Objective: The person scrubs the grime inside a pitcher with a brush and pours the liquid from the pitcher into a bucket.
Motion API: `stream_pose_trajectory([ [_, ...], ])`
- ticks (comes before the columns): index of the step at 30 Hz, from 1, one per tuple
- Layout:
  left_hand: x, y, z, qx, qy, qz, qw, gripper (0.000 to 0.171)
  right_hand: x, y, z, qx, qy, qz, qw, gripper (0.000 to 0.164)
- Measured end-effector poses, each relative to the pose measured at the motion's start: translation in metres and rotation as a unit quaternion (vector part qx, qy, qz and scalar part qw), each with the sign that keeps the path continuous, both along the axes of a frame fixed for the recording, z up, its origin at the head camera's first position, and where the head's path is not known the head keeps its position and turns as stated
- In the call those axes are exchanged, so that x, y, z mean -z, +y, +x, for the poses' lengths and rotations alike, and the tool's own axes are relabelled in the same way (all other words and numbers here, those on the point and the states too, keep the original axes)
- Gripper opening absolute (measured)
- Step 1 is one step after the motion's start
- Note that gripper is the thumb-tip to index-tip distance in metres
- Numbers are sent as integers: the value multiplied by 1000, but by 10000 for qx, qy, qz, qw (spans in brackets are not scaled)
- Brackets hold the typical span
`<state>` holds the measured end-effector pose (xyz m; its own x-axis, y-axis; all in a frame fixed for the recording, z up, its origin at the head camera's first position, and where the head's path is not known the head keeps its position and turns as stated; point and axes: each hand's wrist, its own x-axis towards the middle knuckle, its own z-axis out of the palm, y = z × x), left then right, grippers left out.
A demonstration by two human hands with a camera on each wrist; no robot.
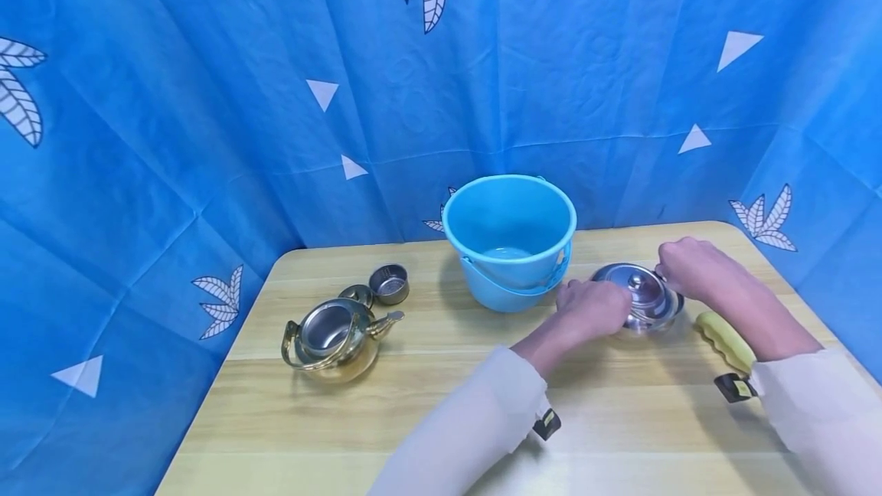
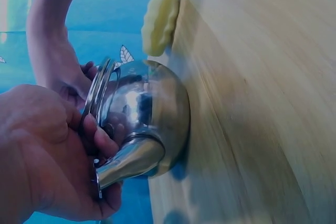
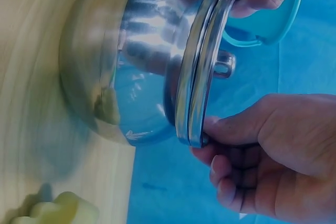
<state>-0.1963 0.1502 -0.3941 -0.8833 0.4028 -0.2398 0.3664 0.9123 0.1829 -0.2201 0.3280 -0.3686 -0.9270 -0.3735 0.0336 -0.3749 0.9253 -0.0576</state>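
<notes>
A shiny silver teapot (image 1: 651, 318) with its knobbed lid (image 3: 223, 64) on top stands on the right side of the table. My left hand (image 1: 594, 306) is at its spout side, fingers curled at the rim and close around the spout (image 2: 134, 161). On the opposite side, my right hand (image 1: 696, 270) pinches the edge of the metal band at the rim between thumb and forefinger. In the right wrist view the lid edge and a second ring lie close together at the top. The left fingertips are partly hidden behind the spout.
A blue bucket (image 1: 492, 282) stands just left of the silver teapot. Farther left are a lidless golden teapot (image 1: 354, 362), a small round lid (image 1: 357, 294) and a metal strainer cup (image 1: 389, 284). A yellow wavy-edged object (image 1: 726, 339) lies beneath my right forearm. Blue curtain surrounds the table.
</notes>
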Motion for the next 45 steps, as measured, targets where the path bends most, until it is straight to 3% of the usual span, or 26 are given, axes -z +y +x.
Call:
stream_pose_trajectory([
  [8, -3, -17, -1, 739, 41, -249, 9969, 17, -1, -8, 6, -32, -108, 58, 9999, 23],
  [17, -3, -33, 5, 579, -83, 308, 9978, 32, -3, -16, 15, -112, -234, -85, 9996, 19],
  [24, -2, -46, 9, 1008, 44, 287, 9945, 31, -2, -19, 24, -208, -284, -232, 9991, 18],
  [30, 1, -59, 9, 1148, -47, 520, 9920, 41, -1, -23, 29, -207, -610, -436, 9970, 15],
  [36, -1, -73, 10, 1271, -230, 620, 9897, 39, 0, -31, 37, -281, -856, -497, 9947, 19],
  [41, -1, -90, 12, 1175, -600, 958, 9866, 35, 1, -43, 43, -385, -974, -546, 9930, 23],
  [45, 0, -101, 11, 1302, -802, 1091, 9822, 35, 1, -50, 48, -407, -1070, -638, 9914, 22],
])
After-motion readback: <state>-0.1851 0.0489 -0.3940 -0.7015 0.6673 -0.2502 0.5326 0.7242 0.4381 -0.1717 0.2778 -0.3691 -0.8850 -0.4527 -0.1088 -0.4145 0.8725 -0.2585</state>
